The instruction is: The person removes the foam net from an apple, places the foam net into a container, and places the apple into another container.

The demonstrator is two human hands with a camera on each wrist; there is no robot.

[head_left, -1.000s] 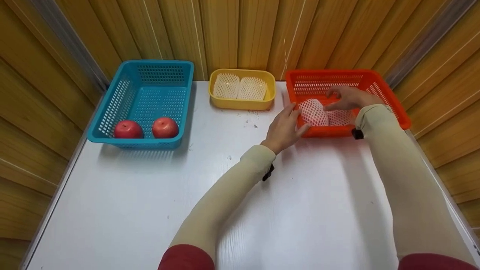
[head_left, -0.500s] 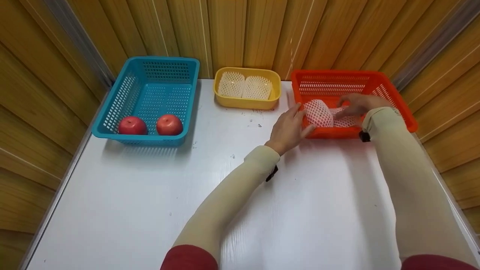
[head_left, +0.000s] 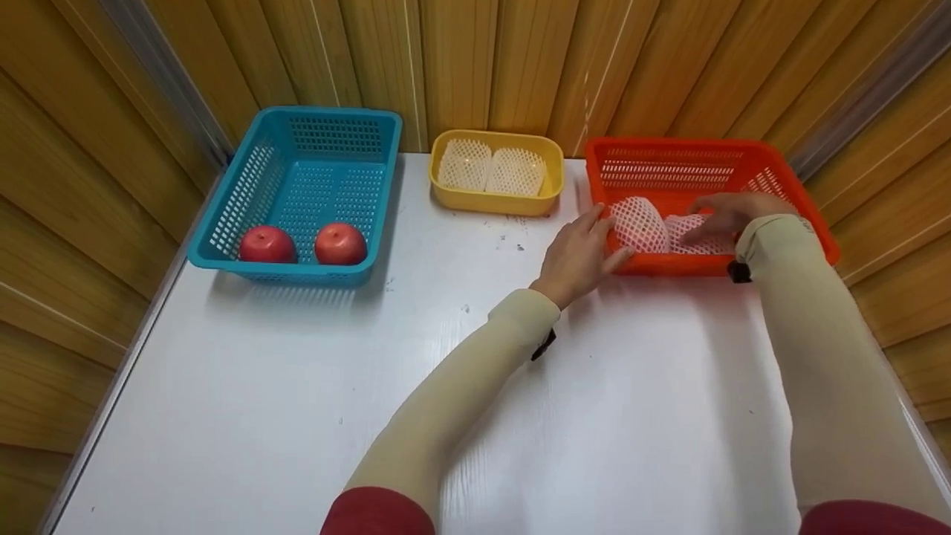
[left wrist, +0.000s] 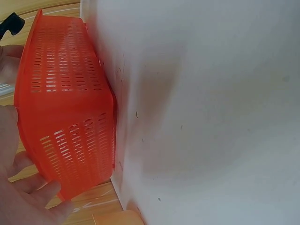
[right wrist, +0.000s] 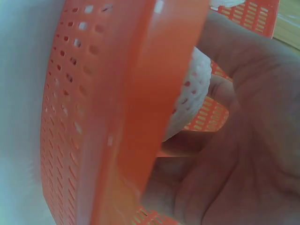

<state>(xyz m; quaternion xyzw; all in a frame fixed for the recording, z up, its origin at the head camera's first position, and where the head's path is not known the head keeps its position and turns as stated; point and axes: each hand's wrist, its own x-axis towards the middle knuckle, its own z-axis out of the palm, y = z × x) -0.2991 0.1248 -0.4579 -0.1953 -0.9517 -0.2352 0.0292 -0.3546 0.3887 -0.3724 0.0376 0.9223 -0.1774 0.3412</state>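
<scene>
My right hand [head_left: 732, 213] reaches into the red basket [head_left: 669, 264]. Its thumb and fingers curl round a rounded white foam fruit net [head_left: 691, 236], with red showing through the mesh. In the right wrist view, part of that foam net [right wrist: 194, 84] shows behind the basket rim, between thumb and fingers. Another foam fruit net [head_left: 639, 223] sits to its left, in the basket's front left corner. My left hand [head_left: 576, 256] is at that same corner, its fingers extended along the outside of the left wall and its thumb by the front rim.
A small yellow basket [head_left: 496, 202] with two white foam nets [head_left: 516, 171] stands at the back middle. Left of it, a blue basket [head_left: 312, 186] holds two red apples [head_left: 340, 244] at its front. Wood-patterned walls [head_left: 475, 67] enclose the white table [head_left: 297, 386].
My right hand has come down onto the right foam net and its fingers have closed round it. The left hand stays at the basket's corner. The head view has shifted slightly.
</scene>
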